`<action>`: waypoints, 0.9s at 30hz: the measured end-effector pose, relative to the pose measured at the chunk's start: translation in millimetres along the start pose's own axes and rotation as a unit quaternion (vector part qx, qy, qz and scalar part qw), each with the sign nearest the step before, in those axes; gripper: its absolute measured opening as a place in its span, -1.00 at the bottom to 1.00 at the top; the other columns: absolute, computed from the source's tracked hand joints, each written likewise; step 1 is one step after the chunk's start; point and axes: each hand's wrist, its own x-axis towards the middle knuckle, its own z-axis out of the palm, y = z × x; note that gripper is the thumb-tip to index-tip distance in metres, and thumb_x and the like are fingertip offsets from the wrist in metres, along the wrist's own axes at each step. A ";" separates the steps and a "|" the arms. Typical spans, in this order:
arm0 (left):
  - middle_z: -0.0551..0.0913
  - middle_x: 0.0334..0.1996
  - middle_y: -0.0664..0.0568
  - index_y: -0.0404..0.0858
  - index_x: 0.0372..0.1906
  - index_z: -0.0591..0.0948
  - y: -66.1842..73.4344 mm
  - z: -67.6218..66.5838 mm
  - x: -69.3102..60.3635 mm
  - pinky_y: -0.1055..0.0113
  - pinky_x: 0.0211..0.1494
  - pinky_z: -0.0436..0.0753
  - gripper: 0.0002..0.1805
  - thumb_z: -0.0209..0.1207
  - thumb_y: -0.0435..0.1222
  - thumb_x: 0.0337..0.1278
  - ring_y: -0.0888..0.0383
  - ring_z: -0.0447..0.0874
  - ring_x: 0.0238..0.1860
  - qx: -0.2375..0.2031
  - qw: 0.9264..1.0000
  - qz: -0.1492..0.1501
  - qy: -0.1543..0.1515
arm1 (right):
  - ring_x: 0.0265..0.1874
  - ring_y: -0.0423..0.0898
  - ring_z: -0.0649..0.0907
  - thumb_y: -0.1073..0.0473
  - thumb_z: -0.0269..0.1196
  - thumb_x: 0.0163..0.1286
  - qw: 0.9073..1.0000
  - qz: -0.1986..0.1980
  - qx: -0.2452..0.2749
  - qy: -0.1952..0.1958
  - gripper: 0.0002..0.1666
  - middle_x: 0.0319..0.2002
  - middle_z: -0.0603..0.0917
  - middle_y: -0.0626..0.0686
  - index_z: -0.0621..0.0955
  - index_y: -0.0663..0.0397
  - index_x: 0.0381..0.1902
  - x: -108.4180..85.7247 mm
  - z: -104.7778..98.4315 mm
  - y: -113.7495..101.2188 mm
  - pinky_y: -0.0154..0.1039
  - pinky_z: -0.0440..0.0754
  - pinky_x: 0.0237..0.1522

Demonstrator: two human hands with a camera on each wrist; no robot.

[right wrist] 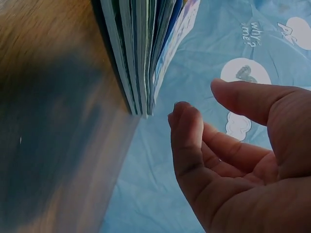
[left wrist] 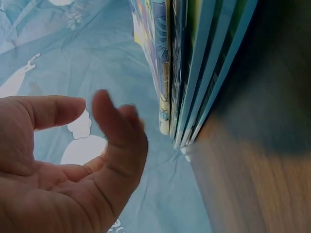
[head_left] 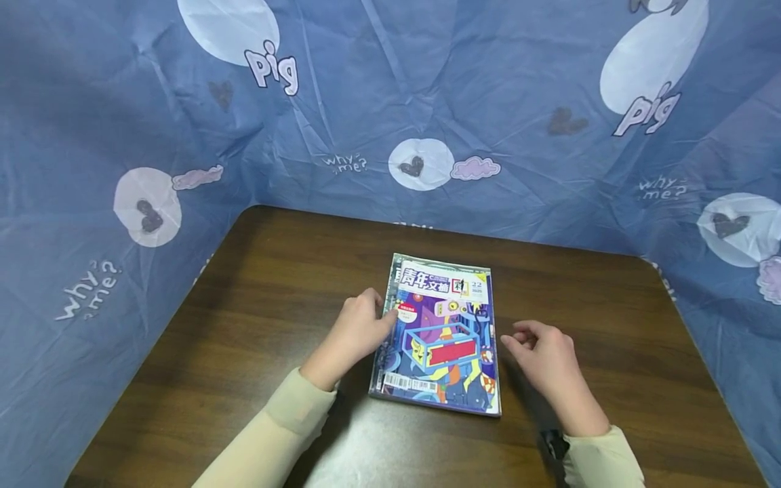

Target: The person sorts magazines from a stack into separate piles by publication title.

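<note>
A stack of several magazines (head_left: 442,339) lies on the brown wooden table, the top one with a colourful cover and Chinese lettering. Its layered edges show in the left wrist view (left wrist: 194,73) and the right wrist view (right wrist: 138,53). My left hand (head_left: 361,324) is by the stack's left edge, fingers loosely bent and nothing between thumb and fingertips. To the right of the stack, a small distance from it, my right hand (head_left: 547,356) hovers with loosely curved fingers and a gap between thumb and forefinger.
The wooden table (head_left: 293,271) has rounded far corners. A blue patterned cloth (head_left: 342,122) hangs behind it and along both sides. A dark strap-like item (head_left: 554,444) sits at the right wrist, by the pale sleeve.
</note>
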 end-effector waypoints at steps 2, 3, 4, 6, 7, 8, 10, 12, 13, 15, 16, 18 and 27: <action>0.65 -0.33 -0.24 -0.47 -0.14 0.57 -0.6 1.4 2.1 0.05 -0.20 0.66 -0.65 0.30 -0.21 0.26 -0.06 0.59 -0.32 0.003 1.000 0.004 -0.004 | -0.33 0.02 0.60 0.09 0.40 0.38 1.000 0.011 0.008 -0.007 -0.56 -0.25 0.69 0.14 0.67 0.33 0.04 2.1 2.7 0.9 -0.14 0.63 -0.35; 0.64 -0.33 -0.23 -0.47 -0.14 0.57 -1.0 2.2 3.3 0.04 -0.19 0.66 -0.65 0.29 -0.21 0.26 -0.06 0.59 -0.31 0.004 1.000 0.005 -0.006 | -0.34 0.02 0.60 0.08 0.40 0.38 1.000 0.016 0.012 -0.010 -0.57 -0.26 0.69 0.13 0.67 0.33 0.02 3.0 4.0 1.4 -0.15 0.62 -0.37; 0.64 -0.33 -0.22 -0.47 -0.14 0.57 -1.5 3.2 4.6 0.04 -0.18 0.66 -0.65 0.29 -0.22 0.25 -0.06 0.59 -0.30 0.006 1.000 0.006 -0.009 | -0.34 0.02 0.60 0.08 0.41 0.38 1.000 0.021 0.016 -0.013 -0.58 -0.27 0.68 0.13 0.67 0.33 0.01 4.0 5.4 2.0 -0.16 0.63 -0.37; 0.64 -0.32 -0.21 -0.48 -0.13 0.56 -1.5 5.0 6.9 0.04 -0.16 0.66 -0.65 0.29 -0.22 0.25 -0.06 0.60 -0.29 0.011 1.000 0.005 -0.016 | -0.36 0.02 0.60 0.07 0.41 0.38 0.999 0.032 0.023 -0.020 -0.58 -0.29 0.68 0.13 0.67 0.33 -0.01 5.5 7.7 3.0 -0.17 0.63 -0.39; 0.64 -0.32 -0.21 -0.48 -0.13 0.56 -1.7 6.1 8.2 0.04 -0.15 0.67 -0.65 0.29 -0.22 0.25 -0.06 0.60 -0.28 0.013 1.000 0.005 -0.022 | -0.37 0.01 0.59 0.06 0.41 0.38 0.999 0.037 0.027 -0.022 -0.57 -0.30 0.67 0.13 0.67 0.33 -0.02 6.2 8.6 3.4 -0.18 0.62 -0.40; 0.63 -0.31 -0.20 -0.48 -0.12 0.56 -1.5 7.0 9.2 0.05 -0.15 0.67 -0.65 0.28 -0.22 0.26 -0.05 0.59 -0.28 0.015 0.999 0.003 -0.028 | -0.38 0.01 0.59 0.06 0.41 0.38 0.998 0.043 0.030 -0.025 -0.57 -0.32 0.67 0.12 0.67 0.33 -0.02 7.0 9.3 3.6 -0.18 0.62 -0.41; 0.63 -0.31 -0.20 -0.48 -0.12 0.57 -1.1 8.9 11.6 0.06 -0.15 0.66 -0.65 0.28 -0.22 0.27 -0.05 0.58 -0.28 0.020 0.999 0.003 -0.034 | -0.41 0.00 0.60 0.06 0.41 0.38 0.997 0.053 0.039 -0.033 -0.58 -0.35 0.67 0.11 0.66 0.33 -0.04 8.7 10.5 3.7 -0.18 0.62 -0.43; 0.62 -0.32 -0.19 -0.48 -0.13 0.57 0.1 10.1 13.3 0.07 -0.15 0.65 -0.67 0.28 -0.23 0.28 -0.05 0.57 -0.29 0.022 0.999 0.002 -0.036 | -0.45 -0.02 0.63 0.07 0.41 0.38 0.996 0.060 0.049 -0.039 -0.61 -0.40 0.67 0.10 0.66 0.32 -0.09 11.0 11.6 3.4 -0.18 0.61 -0.45; 0.61 -0.33 -0.18 -0.47 -0.15 0.57 0.2 10.8 14.4 0.08 -0.17 0.65 -0.68 0.29 -0.24 0.28 -0.05 0.57 -0.29 0.024 0.999 0.001 -0.036 | -0.47 -0.03 0.64 0.07 0.41 0.38 0.996 0.064 0.054 -0.042 -0.63 -0.42 0.67 0.09 0.66 0.31 -0.12 12.5 12.2 3.3 -0.18 0.61 -0.46; 0.60 -0.37 -0.17 -0.45 -0.19 0.56 0.2 12.4 16.1 0.09 -0.19 0.64 -0.70 0.29 -0.23 0.28 -0.05 0.56 -0.31 0.026 0.999 -0.004 -0.038 | -0.50 -0.04 0.67 0.08 0.40 0.38 0.995 0.068 0.063 -0.048 -0.67 -0.46 0.67 0.07 0.66 0.29 -0.17 15.4 13.7 3.3 -0.18 0.60 -0.47; 0.59 -0.39 -0.15 -0.44 -0.21 0.56 0.0 13.2 16.9 0.10 -0.22 0.64 -0.70 0.30 -0.23 0.28 -0.04 0.56 -0.32 0.027 0.999 -0.007 -0.042 | -0.50 -0.04 0.68 0.08 0.40 0.39 0.994 0.069 0.066 -0.051 -0.68 -0.48 0.67 0.07 0.66 0.29 -0.19 16.8 14.5 3.3 -0.18 0.60 -0.48; 0.57 -0.41 -0.13 -0.43 -0.21 0.54 0.2 14.7 17.8 0.12 -0.25 0.64 -0.69 0.30 -0.22 0.28 -0.02 0.56 -0.34 0.025 0.998 -0.017 -0.053 | -0.51 -0.05 0.68 0.09 0.39 0.39 0.993 0.073 0.069 -0.059 -0.69 -0.49 0.67 0.06 0.65 0.28 -0.21 19.1 16.0 3.5 -0.19 0.59 -0.47; 0.59 -0.36 -0.17 -0.52 -0.08 0.54 -1.2 19.3 19.0 0.09 -0.18 0.71 -0.58 0.30 -0.20 0.27 -0.02 0.62 -0.30 0.023 0.996 -0.046 -0.067 | -0.45 -0.05 0.63 0.09 0.37 0.39 0.989 0.096 0.066 -0.091 -0.68 -0.44 0.67 0.08 0.64 0.30 -0.19 22.6 22.6 3.4 -0.19 0.58 -0.44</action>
